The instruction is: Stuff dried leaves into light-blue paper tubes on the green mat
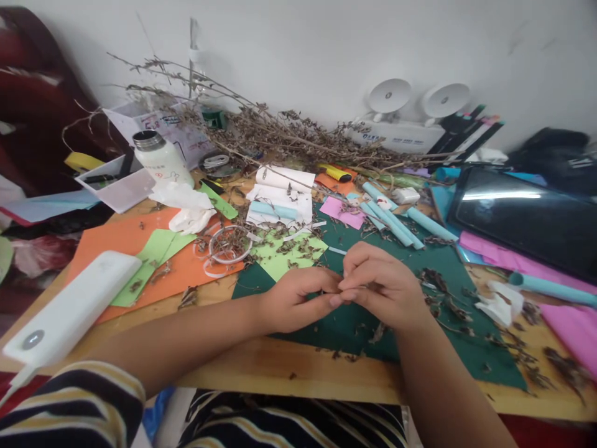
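Note:
Over a dark green sheet (321, 333), my left hand (303, 298) and my right hand (385, 283) meet with thumbs and fingertips pinched together. Whatever they hold between them is too small and covered by the fingers to name. Beneath and to the right lie dry brown leaves (438, 280) and stems. Behind my left hand is a light green paper (280, 267) strewn with leaf crumbs. A white ring of tape or ribbon (230, 244) encloses more crumbs. Rolled light blue paper tubes (392, 224) lie behind my right hand.
A heap of dry branches (280, 134) spans the back by the wall. At left stand a white bottle (161, 162) and a white power bank-like device (74, 305) with a cable. A black tablet-like screen (532, 218) lies at right, near pink paper (571, 333).

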### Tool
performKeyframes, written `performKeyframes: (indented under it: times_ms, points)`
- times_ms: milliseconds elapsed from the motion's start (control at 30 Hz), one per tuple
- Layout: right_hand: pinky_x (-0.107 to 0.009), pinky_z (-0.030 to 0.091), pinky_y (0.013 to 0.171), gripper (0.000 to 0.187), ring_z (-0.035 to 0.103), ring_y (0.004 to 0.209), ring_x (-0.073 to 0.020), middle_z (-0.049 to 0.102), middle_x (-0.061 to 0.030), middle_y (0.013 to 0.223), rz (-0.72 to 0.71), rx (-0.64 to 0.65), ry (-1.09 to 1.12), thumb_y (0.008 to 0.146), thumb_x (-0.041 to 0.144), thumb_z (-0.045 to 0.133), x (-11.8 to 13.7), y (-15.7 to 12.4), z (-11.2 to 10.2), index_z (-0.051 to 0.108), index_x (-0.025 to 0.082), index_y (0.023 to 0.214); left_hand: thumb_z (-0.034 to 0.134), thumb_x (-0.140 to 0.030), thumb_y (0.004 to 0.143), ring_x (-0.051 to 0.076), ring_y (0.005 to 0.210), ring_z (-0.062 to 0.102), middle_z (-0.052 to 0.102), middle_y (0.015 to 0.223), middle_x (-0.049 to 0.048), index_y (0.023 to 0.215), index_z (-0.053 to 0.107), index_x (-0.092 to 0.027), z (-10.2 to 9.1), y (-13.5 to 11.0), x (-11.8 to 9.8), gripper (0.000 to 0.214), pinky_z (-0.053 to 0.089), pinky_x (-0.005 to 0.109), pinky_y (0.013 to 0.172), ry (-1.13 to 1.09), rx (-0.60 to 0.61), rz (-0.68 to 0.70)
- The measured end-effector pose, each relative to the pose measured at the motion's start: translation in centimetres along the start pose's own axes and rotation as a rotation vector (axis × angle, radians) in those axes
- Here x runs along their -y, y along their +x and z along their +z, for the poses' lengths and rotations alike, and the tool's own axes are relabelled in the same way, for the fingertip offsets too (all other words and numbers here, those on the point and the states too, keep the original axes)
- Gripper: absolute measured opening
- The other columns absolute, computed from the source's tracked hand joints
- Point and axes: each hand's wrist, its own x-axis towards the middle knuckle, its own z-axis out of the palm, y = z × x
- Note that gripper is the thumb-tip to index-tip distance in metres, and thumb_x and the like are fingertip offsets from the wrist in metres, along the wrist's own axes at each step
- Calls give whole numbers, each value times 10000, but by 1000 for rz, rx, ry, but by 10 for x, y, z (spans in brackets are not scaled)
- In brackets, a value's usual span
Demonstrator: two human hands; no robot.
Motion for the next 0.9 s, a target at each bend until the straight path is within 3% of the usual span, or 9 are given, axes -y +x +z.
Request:
performKeyframes:
  times_ms: [233, 400, 500, 700, 800, 900]
  points:
    - [-234, 430, 579, 82, 494, 671, -90, 474, -1, 708, 20, 36, 108, 704, 115, 570, -3, 0, -2, 550, 187, 737, 442, -120, 755, 99, 661, 546, 579, 663, 2, 779, 508, -153, 16, -6, 5, 78, 418, 234, 665, -510, -186, -232]
    - [-223, 428, 558, 69, 497, 644, -83, 481, 2, 683, 32, 58, 155, 703, 118, 572, -3, -1, -3, 550, 183, 716, 462, -78, 710, 84, 657, 549, 563, 688, -26, 762, 462, -171, 23, -6, 7, 107, 414, 212, 646, -658, -271, -232]
    - [-222, 423, 565, 63, 493, 644, -82, 490, 1, 674, 17, 67, 150, 699, 121, 578, -2, 0, -3, 552, 177, 709, 455, -72, 732, 78, 691, 541, 544, 722, -14, 752, 460, -170, 19, -6, 5, 100, 419, 204, 638, -528, -221, -136]
    - [-238, 417, 588, 89, 491, 673, -95, 505, -6, 678, -26, 86, 131, 686, 99, 586, -1, 1, -4, 564, 171, 732, 506, -70, 702, 99, 691, 531, 555, 745, 52, 690, 484, -145, 1, -2, -1, 80, 440, 210, 623, 134, -57, 142]
    - [-254, 419, 603, 94, 493, 686, -102, 513, -12, 691, -40, 109, 128, 691, 105, 583, -2, 0, -4, 573, 173, 756, 521, -96, 697, 100, 667, 534, 570, 729, 68, 680, 487, -136, 0, -1, -2, 55, 443, 200, 600, 183, -53, 158]
    - [-263, 420, 606, 52, 491, 683, -105, 520, -17, 693, -51, 112, 128, 706, 150, 583, -3, 0, -5, 581, 173, 753, 514, -123, 704, 92, 610, 522, 569, 663, 51, 680, 508, -124, 4, 1, -6, 25, 436, 192, 572, 159, -73, 18]
